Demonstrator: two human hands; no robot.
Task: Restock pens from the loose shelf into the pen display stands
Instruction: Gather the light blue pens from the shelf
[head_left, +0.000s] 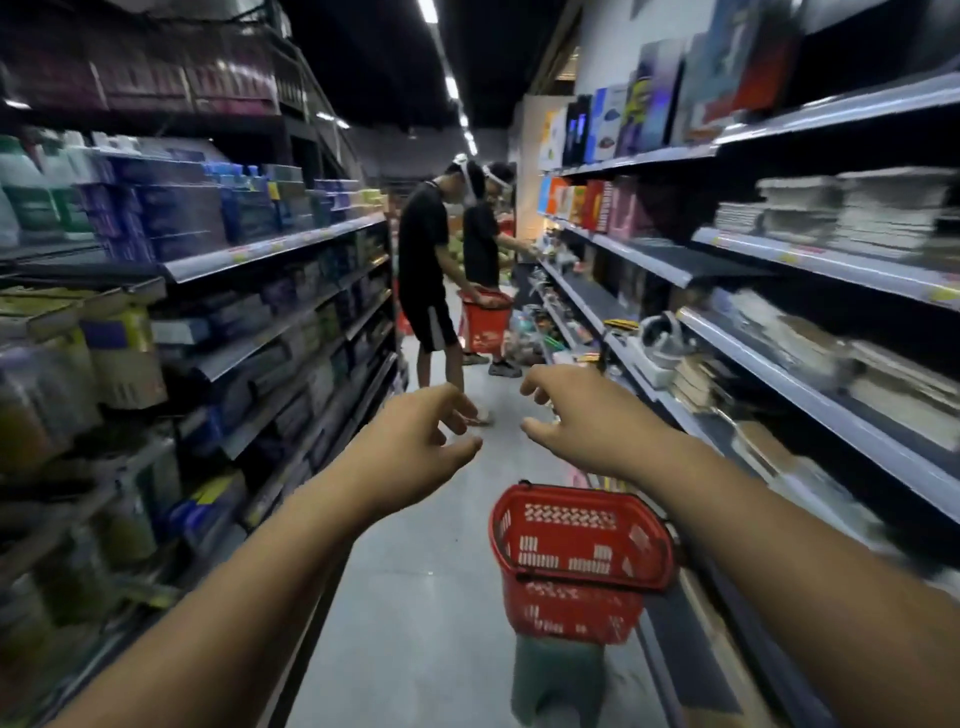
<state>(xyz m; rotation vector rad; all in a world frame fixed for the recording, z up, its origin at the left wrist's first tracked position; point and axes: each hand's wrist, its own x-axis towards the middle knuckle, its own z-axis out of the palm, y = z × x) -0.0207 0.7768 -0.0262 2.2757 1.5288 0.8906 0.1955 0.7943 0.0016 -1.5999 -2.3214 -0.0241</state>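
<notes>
Both my arms reach out in front of me over a shop aisle. My left hand (415, 436) hangs in the air with loosely curled fingers and holds nothing. My right hand (582, 421) is a little to its right at the same height, fingers relaxed and empty too. The right-hand shelving (810, 395) carries stacked notebooks and stationery; small mixed items lie on its lower shelves farther down the aisle. I cannot make out any pens or pen display stands in this blurred view.
A red shopping basket (582, 551) stands on a grey stool (556, 680) below my right forearm. Two people (431, 270) stand ahead with another red basket (483, 322). Stocked shelving (249, 260) lines the left side. Grey floor (415, 597) runs between.
</notes>
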